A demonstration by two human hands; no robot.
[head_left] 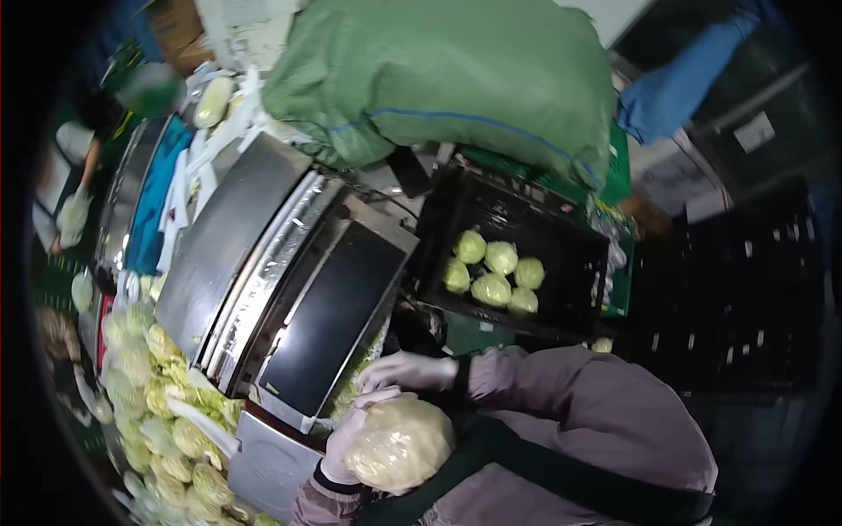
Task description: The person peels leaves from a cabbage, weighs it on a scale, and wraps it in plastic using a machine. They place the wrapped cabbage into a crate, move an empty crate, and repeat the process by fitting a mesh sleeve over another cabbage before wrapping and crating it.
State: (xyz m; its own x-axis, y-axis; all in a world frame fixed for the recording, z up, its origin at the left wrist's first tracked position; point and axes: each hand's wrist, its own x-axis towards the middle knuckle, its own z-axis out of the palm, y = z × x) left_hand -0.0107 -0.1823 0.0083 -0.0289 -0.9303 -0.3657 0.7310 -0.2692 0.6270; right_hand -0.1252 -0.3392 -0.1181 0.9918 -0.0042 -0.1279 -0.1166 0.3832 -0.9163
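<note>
My gloved left hand [344, 449] is closed around the side of a pale round cabbage [402, 444] in shiny clear film, held close to my body. My gloved right hand [410, 372] is just above the cabbage, close to my left fingertips. Its fingers are bent down, and whatever they pinch is hidden. Both hands are at the near edge of a metal film-wrapping machine [232, 232], which has a black flat plate [338, 307] and a roll of clear film [263, 272].
A black crate [570, 254] holds several wrapped cabbages. Behind it a big green sack [456, 79] lies across green crates. Many cabbages [175, 438] are heaped at lower left beside a metal surface [272, 465]. Another person's gloved hand [74, 217] is at far left.
</note>
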